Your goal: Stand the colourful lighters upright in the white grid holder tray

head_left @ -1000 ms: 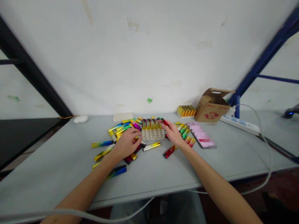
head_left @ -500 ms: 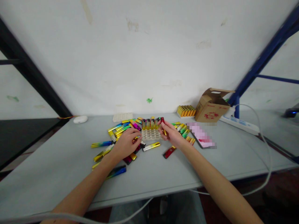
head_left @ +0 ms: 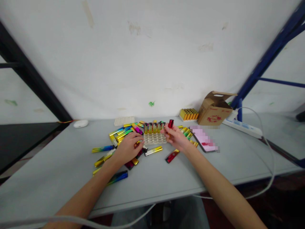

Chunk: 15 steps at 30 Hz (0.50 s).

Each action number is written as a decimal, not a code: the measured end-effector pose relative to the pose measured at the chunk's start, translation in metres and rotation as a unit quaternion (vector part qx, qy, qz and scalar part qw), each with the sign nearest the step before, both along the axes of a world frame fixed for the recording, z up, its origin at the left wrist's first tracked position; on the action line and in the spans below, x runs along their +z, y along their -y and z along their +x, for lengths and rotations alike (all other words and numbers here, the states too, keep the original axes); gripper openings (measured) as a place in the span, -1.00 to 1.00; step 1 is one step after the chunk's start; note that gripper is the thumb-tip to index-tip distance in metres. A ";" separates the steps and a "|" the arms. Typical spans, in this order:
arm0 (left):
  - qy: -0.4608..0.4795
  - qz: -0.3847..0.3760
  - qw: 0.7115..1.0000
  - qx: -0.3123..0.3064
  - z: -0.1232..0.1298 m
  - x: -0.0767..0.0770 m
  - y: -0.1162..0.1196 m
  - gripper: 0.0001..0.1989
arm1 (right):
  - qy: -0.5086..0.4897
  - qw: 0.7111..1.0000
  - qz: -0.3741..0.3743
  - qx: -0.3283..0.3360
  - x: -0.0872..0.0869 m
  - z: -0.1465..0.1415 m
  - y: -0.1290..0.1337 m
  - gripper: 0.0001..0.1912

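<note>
Head view shows a pale tray with little holes (head_left: 154, 139), and everything here is placed from that tray. The right hand (head_left: 179, 138) is at its right side, with the fingertips just by the edge. The thumb and fingers are pressed together on a red lighter (head_left: 171, 123). That lighter stands up tall, with its long way going up and down and its red end on top. Its low part is mostly tucked in the fingers. It is by the tray's far right corner, so the holes are to the left of it and a bit closer to the person. The right hand is the near one, since it has the lighter.

A row of lighters (head_left: 154, 128) stands up along the tray's far side, and its right end is next to the right fingertips. The rest of the holes I can see look bare.

The left hand (head_left: 128, 147) is at the tray's left side, over a messy pile of lighters (head_left: 124, 135). Its fingers are bent, but I cannot tell if they grip one.

On the person's side of the tray, a silver and yellow lighter (head_left: 154, 150) lies flat. A dark red lighter (head_left: 172, 156) lies on a slant, near the tray's right end.
</note>
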<state>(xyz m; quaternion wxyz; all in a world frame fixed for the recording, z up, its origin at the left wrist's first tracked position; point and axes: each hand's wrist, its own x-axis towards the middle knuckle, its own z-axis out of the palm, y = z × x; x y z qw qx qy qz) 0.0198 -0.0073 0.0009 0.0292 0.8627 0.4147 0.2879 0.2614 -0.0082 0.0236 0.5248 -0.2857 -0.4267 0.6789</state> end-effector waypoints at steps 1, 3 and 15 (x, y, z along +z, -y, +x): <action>0.001 -0.001 1.000 -0.002 0.000 0.000 0.000 -0.76 | 0.010 1.000 0.002 -0.003 -0.001 -0.001 -0.001 -0.67; 0.001 -0.001 1.000 -0.004 -0.001 -0.001 0.000 -0.76 | 0.023 1.000 0.000 0.000 -0.002 -0.002 -0.002 -0.66; 0.031 0.031 0.999 0.010 -0.002 0.002 -0.003 -0.77 | 0.051 0.997 0.044 -0.027 -0.003 -0.010 -0.003 -0.73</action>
